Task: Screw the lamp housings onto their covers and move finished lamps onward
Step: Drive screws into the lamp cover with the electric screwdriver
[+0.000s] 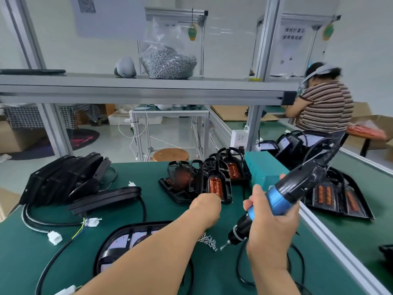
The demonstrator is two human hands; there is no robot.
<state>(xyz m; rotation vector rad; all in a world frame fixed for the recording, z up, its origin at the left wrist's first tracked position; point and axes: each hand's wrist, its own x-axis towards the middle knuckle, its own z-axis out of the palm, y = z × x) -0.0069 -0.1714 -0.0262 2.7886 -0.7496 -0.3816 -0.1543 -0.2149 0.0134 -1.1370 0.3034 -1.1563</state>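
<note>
now the right hand (pixel 274 220) grips the blue electric screwdriver (pixel 282 194), its bit tilted down beside the loose screws (pixel 209 241) on the green counter (pixel 32 262). the left hand (pixel 205 207) hangs above them, fingers hidden, grip unclear, maybe pinching one. a lamp housing (pixel 127 237) lies under its forearm.

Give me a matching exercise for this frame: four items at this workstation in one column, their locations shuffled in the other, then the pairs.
1. electric screwdriver
2. bag of screws
3. loose screws
4. stacked black housings

A. on the upper shelf
B. far left of the green mat
C. gripped in the right hand
D. on the mat, by the screwdriver's tip

Pairs: 1-C, 2-A, 3-D, 4-B
</note>
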